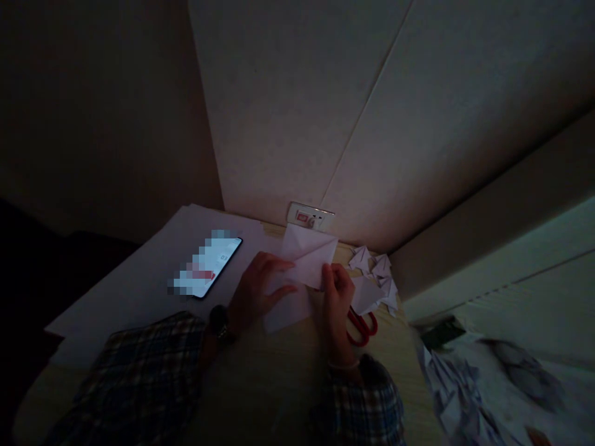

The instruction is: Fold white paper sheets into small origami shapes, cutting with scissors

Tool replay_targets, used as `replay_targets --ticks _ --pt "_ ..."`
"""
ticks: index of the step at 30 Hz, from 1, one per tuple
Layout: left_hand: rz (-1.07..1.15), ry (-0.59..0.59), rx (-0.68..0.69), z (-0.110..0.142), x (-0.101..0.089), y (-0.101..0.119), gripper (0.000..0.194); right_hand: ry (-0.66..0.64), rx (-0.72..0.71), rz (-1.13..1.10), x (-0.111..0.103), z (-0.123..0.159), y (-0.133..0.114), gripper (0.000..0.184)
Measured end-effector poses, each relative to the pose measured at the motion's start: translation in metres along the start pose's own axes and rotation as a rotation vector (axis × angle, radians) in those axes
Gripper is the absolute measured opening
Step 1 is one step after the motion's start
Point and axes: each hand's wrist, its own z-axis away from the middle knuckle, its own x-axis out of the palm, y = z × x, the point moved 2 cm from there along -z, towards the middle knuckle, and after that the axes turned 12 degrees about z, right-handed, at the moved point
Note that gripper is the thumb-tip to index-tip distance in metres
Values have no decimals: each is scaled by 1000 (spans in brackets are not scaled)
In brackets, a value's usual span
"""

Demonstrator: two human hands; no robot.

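Observation:
A creased white sheet of paper (309,248) is up in front of me, with a diagonal fold line across it. My right hand (339,288) pinches its lower right corner between thumb and fingers. At the sheet's left edge is my left hand (264,282), thumb and fingers apart, the fingertips at or very near the paper. Another white piece of paper (288,313) lies on the table below the sheet. Scissors with red handles (364,328) lie just right of my right wrist, their blades hidden.
Several folded white paper shapes (374,266) sit at the table's right corner. To the left, a lit phone (209,269) rests on large white sheets (153,272). A wall socket (310,215) is behind. Many folded papers (458,390) lie lower right, beyond the table edge (413,353).

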Motion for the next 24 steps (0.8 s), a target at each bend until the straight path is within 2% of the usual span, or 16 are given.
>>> replay_targets --ticks 2,5,10,13,16,18,21,24 --pt "-84 -124 132 3 6 2 39 -44 5 -53 2 0 -1 25" --pt "-152 -219 171 3 11 0 43 -111 -8 -111 5 0 -1 21" --pt "7 -150 87 3 5 -4 35 -126 -9 -113 5 1 4 23" --pt "127 -71 -31 4 -1 -1 29 -125 -37 -103 4 0 5 25" --pt "156 27 -241 3 -6 1 25 -70 -49 -114 1 -2 5 13" --pt "174 125 -364 1 -8 -1 22 -41 -50 -142 1 -3 6 21" --pt "283 218 -490 -3 -8 -6 17 -82 -44 -186 3 -4 6 32" --pt "424 228 -579 -7 -6 -11 17 -132 4 -209 5 -5 5 19"
